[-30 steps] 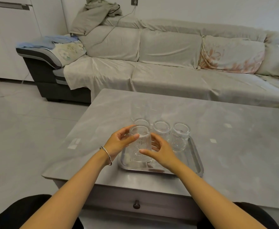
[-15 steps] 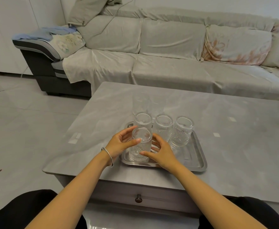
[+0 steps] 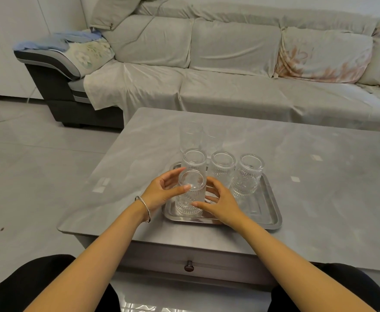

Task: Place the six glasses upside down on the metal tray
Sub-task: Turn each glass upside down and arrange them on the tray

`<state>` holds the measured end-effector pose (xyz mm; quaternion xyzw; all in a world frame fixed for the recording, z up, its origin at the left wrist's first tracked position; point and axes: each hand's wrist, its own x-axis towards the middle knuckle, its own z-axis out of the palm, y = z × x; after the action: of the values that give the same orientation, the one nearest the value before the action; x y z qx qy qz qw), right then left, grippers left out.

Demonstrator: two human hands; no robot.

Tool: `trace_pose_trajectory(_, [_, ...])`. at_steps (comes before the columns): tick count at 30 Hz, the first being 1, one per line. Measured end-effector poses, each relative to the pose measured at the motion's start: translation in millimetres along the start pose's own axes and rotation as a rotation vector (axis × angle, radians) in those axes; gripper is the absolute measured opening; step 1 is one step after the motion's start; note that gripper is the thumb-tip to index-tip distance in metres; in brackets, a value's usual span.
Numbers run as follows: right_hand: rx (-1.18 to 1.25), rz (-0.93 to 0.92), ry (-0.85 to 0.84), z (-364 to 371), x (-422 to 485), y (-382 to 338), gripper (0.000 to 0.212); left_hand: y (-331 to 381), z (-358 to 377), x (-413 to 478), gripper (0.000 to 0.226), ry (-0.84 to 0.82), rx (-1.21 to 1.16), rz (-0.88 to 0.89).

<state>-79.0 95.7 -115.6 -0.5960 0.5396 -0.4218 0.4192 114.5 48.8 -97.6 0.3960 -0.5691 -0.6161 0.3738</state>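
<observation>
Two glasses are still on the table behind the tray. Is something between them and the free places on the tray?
Yes. The back row of three upturned glasses stands between the two table glasses and the free front part of the tray. Both hands are at the front-left glass.

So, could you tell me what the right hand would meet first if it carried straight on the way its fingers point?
Most likely the ribbed glass at the tray's near-left corner: the right hand's fingers point left at its lower wall, seemingly just short of touching.
</observation>
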Motion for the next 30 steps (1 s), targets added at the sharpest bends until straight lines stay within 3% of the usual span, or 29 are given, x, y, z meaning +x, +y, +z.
trace_pose_trajectory(7, [-0.035, -0.118, 0.029, -28, -3, -31, 0.069, 23, -19, 7, 0.031, 0.155, -0.029, 0.009])
trace_pose_trajectory(10, [0.007, -0.145, 0.063, -46, 8, -50, 0.065, 39, -27, 21, 0.027, 0.223, -0.003, 0.031])
trace_pose_trajectory(18, [-0.084, -0.164, 0.175, -97, 78, -69, 0.052, 64, -22, 81, 0.044, 0.301, 0.260, 0.077])
trace_pose_trajectory(30, [-0.315, 0.013, 0.128, -112, 180, -31, 0.076, 45, -13, 174, 0.078, 0.276, 0.351, -0.046])
